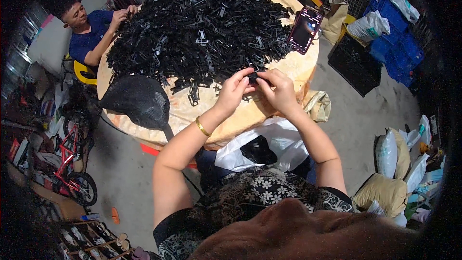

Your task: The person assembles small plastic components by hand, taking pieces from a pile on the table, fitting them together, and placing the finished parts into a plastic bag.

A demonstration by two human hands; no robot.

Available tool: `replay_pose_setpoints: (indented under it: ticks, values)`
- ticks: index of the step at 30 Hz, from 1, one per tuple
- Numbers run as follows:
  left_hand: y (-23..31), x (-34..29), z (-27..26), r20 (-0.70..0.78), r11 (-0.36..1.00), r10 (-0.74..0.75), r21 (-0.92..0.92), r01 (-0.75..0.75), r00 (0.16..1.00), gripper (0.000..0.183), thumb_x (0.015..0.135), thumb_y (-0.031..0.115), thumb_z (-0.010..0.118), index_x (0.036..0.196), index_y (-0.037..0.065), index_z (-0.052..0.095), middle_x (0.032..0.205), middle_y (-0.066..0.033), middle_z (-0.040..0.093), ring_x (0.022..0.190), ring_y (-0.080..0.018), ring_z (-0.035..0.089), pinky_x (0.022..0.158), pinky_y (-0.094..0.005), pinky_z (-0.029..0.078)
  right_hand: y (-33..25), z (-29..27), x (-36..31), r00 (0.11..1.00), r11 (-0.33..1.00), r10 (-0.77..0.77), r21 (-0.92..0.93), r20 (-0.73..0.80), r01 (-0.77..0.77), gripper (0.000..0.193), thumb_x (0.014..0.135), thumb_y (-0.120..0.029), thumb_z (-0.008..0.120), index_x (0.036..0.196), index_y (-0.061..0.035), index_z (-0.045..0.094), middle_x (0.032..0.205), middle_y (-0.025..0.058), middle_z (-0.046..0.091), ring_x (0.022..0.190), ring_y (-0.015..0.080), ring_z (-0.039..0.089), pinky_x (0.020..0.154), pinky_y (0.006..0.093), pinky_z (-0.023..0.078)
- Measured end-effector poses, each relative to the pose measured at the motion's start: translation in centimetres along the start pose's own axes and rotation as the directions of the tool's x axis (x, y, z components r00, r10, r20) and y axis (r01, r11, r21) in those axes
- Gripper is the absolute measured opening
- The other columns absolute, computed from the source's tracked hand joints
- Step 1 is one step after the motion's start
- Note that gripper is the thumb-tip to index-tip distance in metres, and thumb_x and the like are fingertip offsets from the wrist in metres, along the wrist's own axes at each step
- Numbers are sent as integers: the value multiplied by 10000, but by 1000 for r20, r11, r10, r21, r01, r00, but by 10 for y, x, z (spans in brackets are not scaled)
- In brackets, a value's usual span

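Both of my hands meet over the near edge of a round table (192,132) with a pale orange cover. Between their fingertips is a small black plastic part (253,78), mostly hidden by the fingers. My left hand (234,91) pinches it from the left, a gold bangle on that wrist. From the other side my right hand (279,89) grips the same part with thumb and fingers. Just beyond them spreads a large heap of black plastic parts (192,33). A few loose pieces (194,94) lie at its near edge, left of my hands.
An open white sack (231,151) with black contents is at my lap. A phone (305,30) lies at the table's right; a black mesh-covered object (137,101) at its left. Across sits a co-worker (89,31), hands at the heap. Sacks (385,192), blue crates (397,43) and a bicycle (70,159) stand around.
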State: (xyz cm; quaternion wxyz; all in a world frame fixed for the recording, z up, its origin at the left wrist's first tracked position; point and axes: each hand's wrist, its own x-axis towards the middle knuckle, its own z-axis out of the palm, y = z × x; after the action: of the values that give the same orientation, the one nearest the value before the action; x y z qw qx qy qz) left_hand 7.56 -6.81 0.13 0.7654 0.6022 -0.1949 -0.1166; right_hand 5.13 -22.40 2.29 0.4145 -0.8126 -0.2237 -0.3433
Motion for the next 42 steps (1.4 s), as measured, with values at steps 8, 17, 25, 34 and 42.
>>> replay_pose_setpoints:
  ticks: [8, 17, 25, 34, 42]
  values:
    - [1, -1, -3, -12, 962, 104, 256, -98, 994, 330, 895, 82, 403, 1208, -21, 416, 1069, -79, 532, 835, -99, 556, 760, -226, 481, -13, 8, 2, 998, 996, -3, -86, -55, -1, 99, 691, -54, 648, 785, -27, 630, 678, 99, 543, 614, 241, 551, 554, 309, 446]
    - [0, 0, -1, -11, 999, 44, 29, -43, 999, 371, 883, 77, 442, 1235, -24, 383, 1116, -82, 509, 884, -96, 542, 776, -225, 473, -6, 15, -1, 988, 995, 102, 13, -119, -101, 115, 627, -60, 694, 727, -36, 642, 679, 69, 531, 655, 216, 525, 595, 311, 423]
    - [15, -2, 1, 158, 995, -89, -21, 93, 983, 438, 826, 13, 510, 1241, -19, 373, 1026, -86, 551, 868, -119, 564, 756, -242, 487, 7, 12, -12, 991, 995, 96, 49, -94, -92, 233, 665, -97, 689, 879, -33, 621, 893, 92, 578, 812, 199, 545, 726, 287, 429]
    - [26, -12, 5, 353, 982, -181, 18, 186, 918, 449, 843, 84, 509, 1265, 40, 361, 715, -39, 578, 562, -93, 569, 473, -197, 478, -1, -14, -40, 845, 717, 431, 448, 317, -533, 331, 734, -114, 666, 1039, -7, 597, 877, 45, 619, 730, 73, 561, 627, 203, 457]
    - [32, -12, 12, 370, 980, -183, -11, 201, 911, 469, 844, 61, 481, 1282, 23, 317, 680, -40, 567, 512, -99, 554, 448, -208, 470, -5, -26, -51, 817, 589, 455, 569, 354, -574, 354, 746, -50, 598, 1097, -19, 567, 853, 26, 599, 692, 66, 533, 621, 196, 441]
